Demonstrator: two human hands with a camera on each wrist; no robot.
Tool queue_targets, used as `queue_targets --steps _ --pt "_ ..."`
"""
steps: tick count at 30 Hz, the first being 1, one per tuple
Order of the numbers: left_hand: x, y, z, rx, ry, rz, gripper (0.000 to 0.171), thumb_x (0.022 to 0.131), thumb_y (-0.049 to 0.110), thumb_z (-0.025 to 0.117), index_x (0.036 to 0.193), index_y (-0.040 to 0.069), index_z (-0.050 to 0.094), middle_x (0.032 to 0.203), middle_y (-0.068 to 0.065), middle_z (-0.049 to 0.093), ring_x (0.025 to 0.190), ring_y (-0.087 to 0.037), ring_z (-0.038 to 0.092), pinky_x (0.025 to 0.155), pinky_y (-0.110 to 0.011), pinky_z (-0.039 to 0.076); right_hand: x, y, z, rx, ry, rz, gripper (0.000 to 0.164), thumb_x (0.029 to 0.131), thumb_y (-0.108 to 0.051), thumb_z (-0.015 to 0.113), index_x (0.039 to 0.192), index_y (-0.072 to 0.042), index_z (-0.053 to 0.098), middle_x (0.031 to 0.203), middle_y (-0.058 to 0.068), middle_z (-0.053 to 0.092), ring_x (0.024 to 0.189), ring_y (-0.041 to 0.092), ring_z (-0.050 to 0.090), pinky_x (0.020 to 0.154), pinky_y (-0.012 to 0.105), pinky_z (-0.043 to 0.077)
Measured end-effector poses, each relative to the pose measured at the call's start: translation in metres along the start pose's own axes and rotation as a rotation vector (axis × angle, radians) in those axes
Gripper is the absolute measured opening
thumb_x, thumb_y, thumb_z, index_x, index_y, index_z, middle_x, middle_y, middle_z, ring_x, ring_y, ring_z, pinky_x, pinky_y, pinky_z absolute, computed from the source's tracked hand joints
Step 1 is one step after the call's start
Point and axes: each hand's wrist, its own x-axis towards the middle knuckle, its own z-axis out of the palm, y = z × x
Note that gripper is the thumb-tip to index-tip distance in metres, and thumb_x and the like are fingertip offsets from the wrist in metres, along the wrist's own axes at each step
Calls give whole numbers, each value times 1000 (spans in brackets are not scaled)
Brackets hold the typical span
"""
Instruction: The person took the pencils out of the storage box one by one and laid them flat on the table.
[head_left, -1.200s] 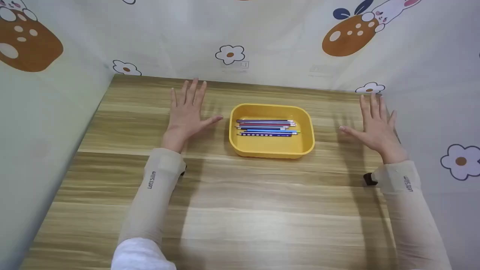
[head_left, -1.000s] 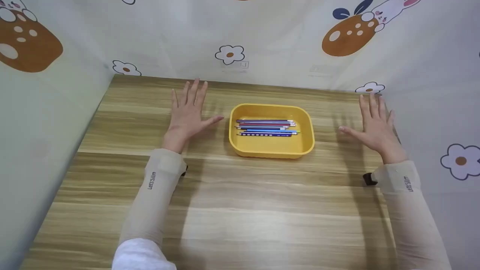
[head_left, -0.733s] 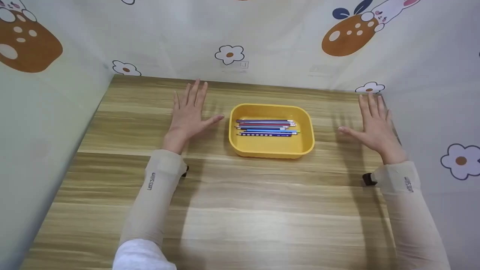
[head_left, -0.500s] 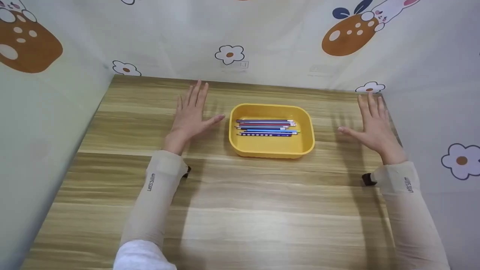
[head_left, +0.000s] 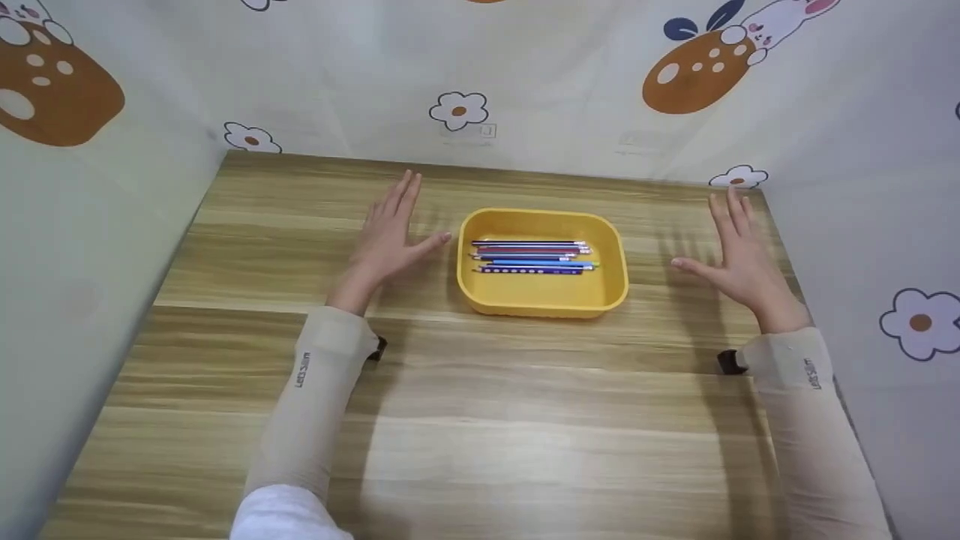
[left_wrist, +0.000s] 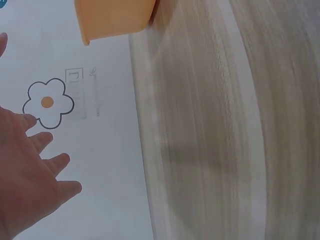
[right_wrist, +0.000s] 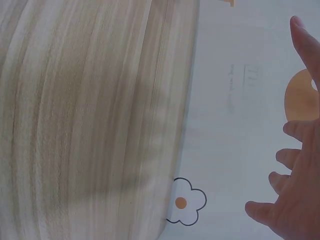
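Note:
A yellow rectangular tray [head_left: 540, 304] with rounded corners stands toward the back of the table. Several pencils [head_left: 532, 257] lie side by side in it, in dark, red, blue and patterned colours. My left hand [head_left: 382, 244] is held to the left of the tray, fingers extended and thumb pointing at its left wall, with a small gap between. Farther off on the other side, my right hand [head_left: 746, 266] has its fingers spread and holds nothing. In the left wrist view the tray's side [left_wrist: 115, 20] shows at the top, apart from the left hand [left_wrist: 25, 175].
The wood-grain table [head_left: 480, 435] ends at a pale patterned curtain [head_left: 360, 82] along the back, with more curtain at both sides. Each forearm wears a beige sleeve, with a small black device [head_left: 731, 362] at the wrist.
The left hand has turned, its fingers drawing closer together and shifting slightly right. The right hand has moved a little to the left. The tray and pencils have stayed in place.

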Motion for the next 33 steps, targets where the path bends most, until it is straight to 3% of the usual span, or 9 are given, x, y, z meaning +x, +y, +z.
queue_targets --steps 8,11,21,33 --pt "-3 0 3 -262 -5 12 89 94 51 60 161 25 8 170 0 -1 157 -32 2 123 -62 6 0 -1 6 44 1 7 110 82 -51 77 161 -21 7 169 -1 -10 156 29 -11 118 72 7" --pt "-3 -1 4 -317 -3 23 86 94 46 62 161 24 12 170 -1 2 156 -33 5 121 -66 11 0 -1 8 59 -1 3 111 81 -50 78 161 -20 8 169 1 -10 156 33 -9 117 73 7" --pt "-7 1 9 -401 -33 29 82 91 44 69 158 26 25 167 -5 19 155 -33 13 124 -60 10 2 -4 12 87 -13 9 112 80 -48 80 161 -20 7 169 12 -1 156 37 -2 118 71 11" --pt "-8 5 17 -430 -69 79 77 91 34 73 156 22 34 166 -4 24 154 -28 20 125 -56 17 4 -8 18 101 -24 -22 113 79 -46 82 161 -21 9 170 9 1 155 40 4 120 68 12"
